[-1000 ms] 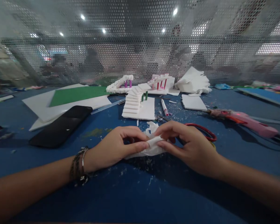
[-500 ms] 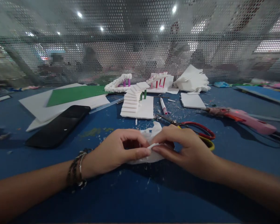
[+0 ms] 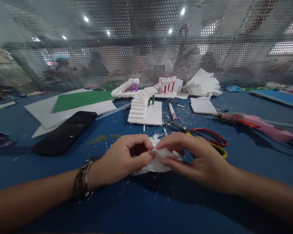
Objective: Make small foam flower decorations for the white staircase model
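A crumpled piece of white tissue (image 3: 158, 164) lies between my two hands, low over the blue table. My left hand (image 3: 124, 156), with dark and silver bracelets at the wrist, pinches the tissue between thumb and index finger. My right hand (image 3: 197, 159) rests against the tissue's right side, its thumb and index finger spread apart and touching the paper. Just beyond it lie scissors (image 3: 207, 134) with red and yellow handles. A small white model staircase (image 3: 138, 107) on green posts stands ahead of the hands.
A black phone (image 3: 64, 133) and white and green sheets (image 3: 85, 99) lie on the left. A pink glue gun (image 3: 266, 126) is at right. Further back are two more staircase models, a marker (image 3: 172, 111), white squares (image 3: 203, 106) and a stack of tissues (image 3: 202, 83). Scraps litter the table.
My right thumb and index finger have moved apart from their pinch on the tissue's folded edge. More of the tissue shows between the hands. My left hand keeps its pinch.
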Tool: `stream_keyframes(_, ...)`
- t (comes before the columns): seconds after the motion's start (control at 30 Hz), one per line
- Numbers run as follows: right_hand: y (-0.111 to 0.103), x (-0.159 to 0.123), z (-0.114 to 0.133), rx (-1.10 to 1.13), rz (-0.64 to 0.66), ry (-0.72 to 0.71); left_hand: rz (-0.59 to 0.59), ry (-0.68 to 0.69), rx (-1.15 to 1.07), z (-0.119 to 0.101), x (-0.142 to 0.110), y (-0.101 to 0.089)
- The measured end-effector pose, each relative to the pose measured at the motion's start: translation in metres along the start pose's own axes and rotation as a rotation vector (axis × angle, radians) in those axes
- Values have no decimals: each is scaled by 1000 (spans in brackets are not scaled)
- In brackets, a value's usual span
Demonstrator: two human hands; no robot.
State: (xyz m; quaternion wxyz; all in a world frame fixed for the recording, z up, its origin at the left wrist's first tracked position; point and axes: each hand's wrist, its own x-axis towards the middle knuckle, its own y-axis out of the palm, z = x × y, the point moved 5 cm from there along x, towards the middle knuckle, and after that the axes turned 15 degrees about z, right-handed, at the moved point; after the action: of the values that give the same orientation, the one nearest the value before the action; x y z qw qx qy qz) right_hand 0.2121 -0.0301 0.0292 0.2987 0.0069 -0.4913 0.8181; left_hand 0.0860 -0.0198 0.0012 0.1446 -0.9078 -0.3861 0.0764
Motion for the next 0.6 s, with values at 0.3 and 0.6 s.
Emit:
stream_keyframes(0.3,5,3,2,-66,79,13,-54,82,130,-7,1,-4)
stream_keyframes(0.6,4,2,6,-54,0,76,-129,170,399,-15,-4,3)
